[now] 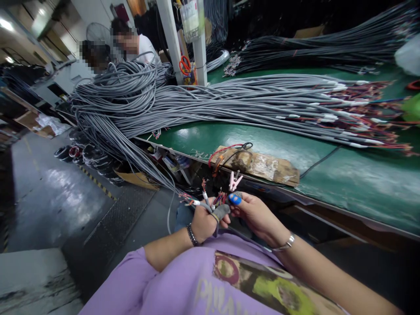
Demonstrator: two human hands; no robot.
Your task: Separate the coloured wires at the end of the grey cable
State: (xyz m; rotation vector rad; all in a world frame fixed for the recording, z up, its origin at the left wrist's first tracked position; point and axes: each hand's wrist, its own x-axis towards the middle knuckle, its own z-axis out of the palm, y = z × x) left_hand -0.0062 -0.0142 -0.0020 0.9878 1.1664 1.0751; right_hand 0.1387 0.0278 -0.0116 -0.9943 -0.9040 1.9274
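Several gray cables [205,205], tips fanning left to upright, in curled left hand [204,223]; right hand [243,205]: hold unclear.

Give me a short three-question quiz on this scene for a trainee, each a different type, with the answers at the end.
1. True or false: the right hand has a blue cover on a fingertip.
2. Multiple choice: which hand is closed around the cables?
A) left hand
B) right hand
C) neither hand
3. Fill the gap: the board lies along the near edge of a bench whose top is coloured ____.

Key: 1. True. 2. A. 3. Green.
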